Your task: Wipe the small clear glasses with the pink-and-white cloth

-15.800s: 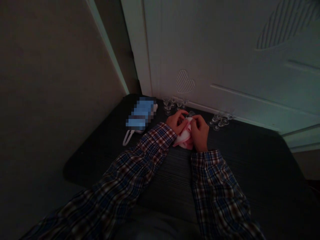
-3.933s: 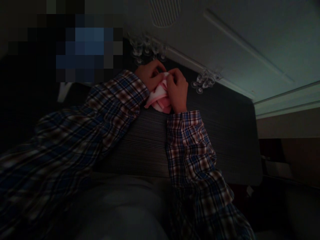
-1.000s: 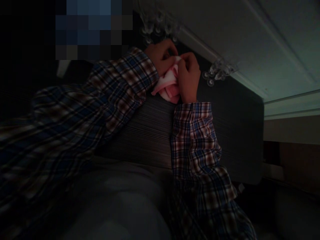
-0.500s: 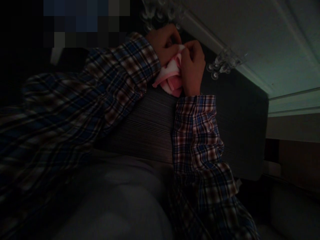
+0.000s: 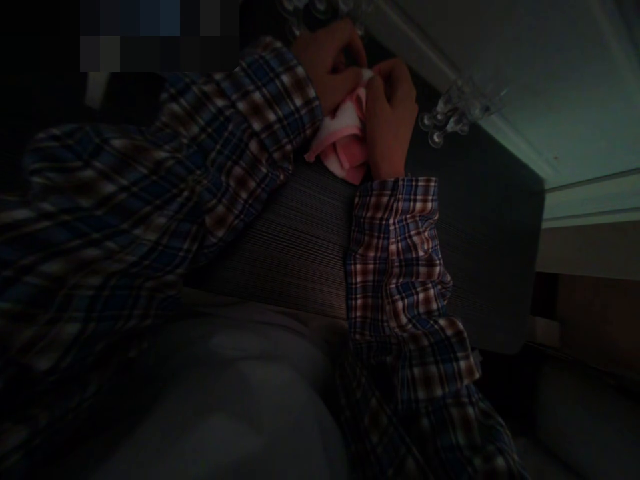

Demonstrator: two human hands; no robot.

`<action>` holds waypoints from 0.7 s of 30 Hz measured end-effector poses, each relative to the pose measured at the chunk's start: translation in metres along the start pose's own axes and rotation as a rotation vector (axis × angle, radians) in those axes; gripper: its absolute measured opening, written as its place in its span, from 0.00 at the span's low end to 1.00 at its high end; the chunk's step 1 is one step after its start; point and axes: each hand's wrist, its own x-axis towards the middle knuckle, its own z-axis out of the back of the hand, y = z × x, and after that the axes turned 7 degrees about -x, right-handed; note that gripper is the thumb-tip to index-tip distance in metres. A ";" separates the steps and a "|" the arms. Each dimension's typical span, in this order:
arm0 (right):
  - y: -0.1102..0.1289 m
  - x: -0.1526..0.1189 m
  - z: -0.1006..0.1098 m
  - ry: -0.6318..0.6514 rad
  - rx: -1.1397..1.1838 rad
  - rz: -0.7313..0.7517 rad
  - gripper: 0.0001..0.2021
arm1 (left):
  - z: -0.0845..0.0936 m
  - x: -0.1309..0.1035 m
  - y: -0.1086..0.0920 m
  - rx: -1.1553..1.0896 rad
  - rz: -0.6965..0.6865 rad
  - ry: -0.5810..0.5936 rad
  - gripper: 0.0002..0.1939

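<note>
Both your left hand (image 5: 330, 63) and your right hand (image 5: 393, 120) have the fingers clamped on the crumpled pink-and-white cloth (image 5: 343, 127), which is between them over the dark grooved table (image 5: 295, 233), near small transparent stemmed cups (image 5: 457, 110).

Pink-white cloth (image 5: 346, 127), blue plaid sleeves (image 5: 395, 250), dark streaked table (image 5: 293, 240)
</note>
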 end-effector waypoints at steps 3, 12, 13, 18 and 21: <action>0.001 -0.001 0.001 -0.023 0.039 0.027 0.06 | 0.000 0.000 0.000 -0.013 0.002 -0.015 0.14; 0.002 -0.005 0.001 0.021 0.077 -0.051 0.06 | -0.003 0.000 0.002 -0.039 0.027 -0.018 0.11; 0.003 -0.006 0.001 0.046 0.092 -0.065 0.05 | -0.003 0.000 0.003 -0.044 0.019 -0.019 0.11; 0.007 -0.010 0.004 0.084 0.168 -0.129 0.08 | -0.004 0.000 0.008 -0.047 0.033 0.033 0.12; 0.009 -0.011 0.003 0.061 0.191 -0.140 0.07 | -0.003 0.000 0.007 -0.043 0.071 0.059 0.12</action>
